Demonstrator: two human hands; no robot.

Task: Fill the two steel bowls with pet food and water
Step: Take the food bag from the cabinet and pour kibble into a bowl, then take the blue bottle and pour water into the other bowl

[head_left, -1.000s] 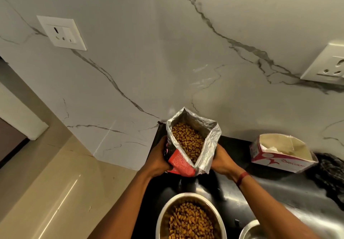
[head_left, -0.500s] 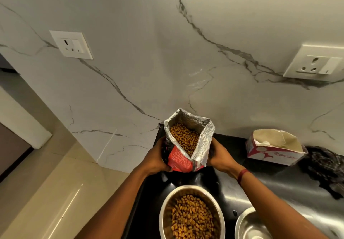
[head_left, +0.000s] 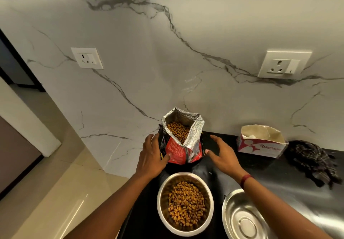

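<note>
An open foil-lined red pet food bag (head_left: 178,150) stands upright on the black counter (head_left: 275,175) against the marble wall, brown kibble showing in its mouth. My left hand (head_left: 150,157) lies against the bag's left side with fingers spread and the thumb touching its lower front. My right hand (head_left: 223,153) hovers open just right of the bag, apart from it. In front of the bag, a steel bowl (head_left: 160,207) holds a heap of kibble. A second steel bowl (head_left: 240,218) sits to its right with nothing in it, partly hidden by my right forearm.
An open white and red carton (head_left: 260,145) stands at the back right, with a dark checked cloth (head_left: 312,162) beside it. Two wall sockets (head_left: 87,58) (head_left: 283,64) sit above. The counter's left edge drops to a beige floor (head_left: 55,192).
The bag has been set down upright on the counter. Both hands have loosened: the right has come off the bag and the left has opened. The view has tilted down, showing both bowls.
</note>
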